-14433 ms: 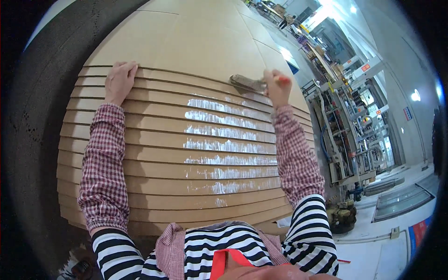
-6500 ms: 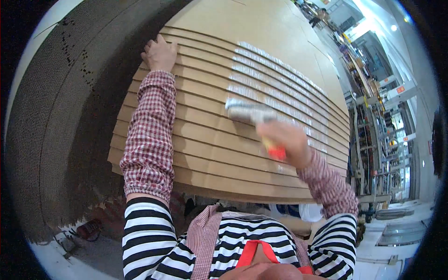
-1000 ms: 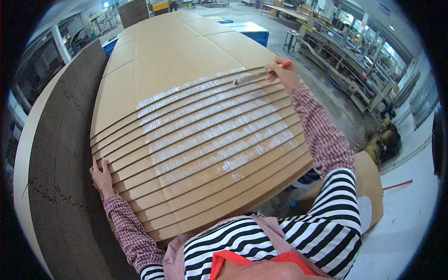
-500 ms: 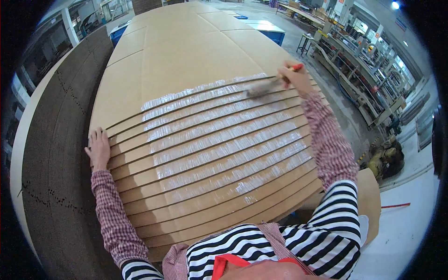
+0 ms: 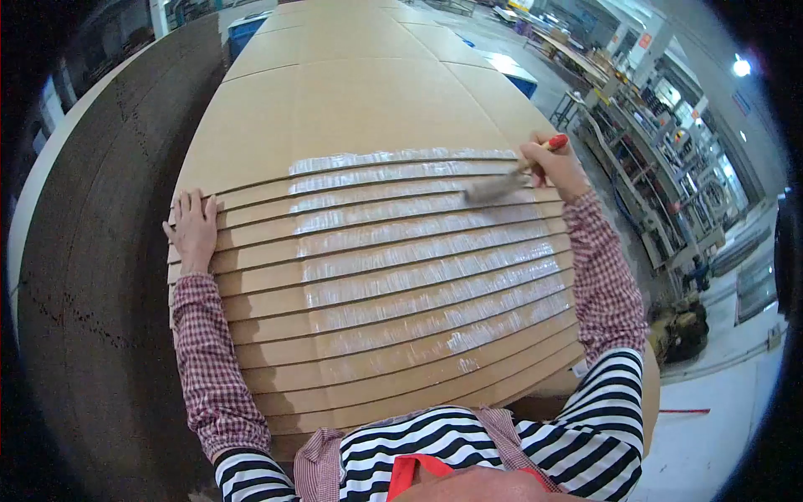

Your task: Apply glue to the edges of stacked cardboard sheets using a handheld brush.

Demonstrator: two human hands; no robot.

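Note:
My right hand (image 5: 554, 167) is closed around the handle of a flat paintbrush (image 5: 495, 189), whose red handle end sticks out above the fist. Its bristles are smeared by motion and lie over the upper right part of the coated strips. Several cardboard sheets (image 5: 259, 330) overlap like steps, each showing a narrow strip. Streaky white wet coating, like glue (image 5: 393, 251), covers the middle and right of most strips. At the sheets' left edge, my left hand (image 5: 196, 232) rests flat with its fingers apart.
A tall stack of brown cardboard (image 5: 96, 209) stands close along the left side. Larger creased cardboard (image 5: 376, 100) stretches away ahead. Blue bins (image 5: 519, 79) show beside its far part. Machinery (image 5: 648, 159) lines the right, and a dark bundled object (image 5: 682, 330) sits at lower right.
The brush has come slightly nearer to me over the coated strips, with my right hand. My left hand stays at the left edge. The whole view has shifted a little.

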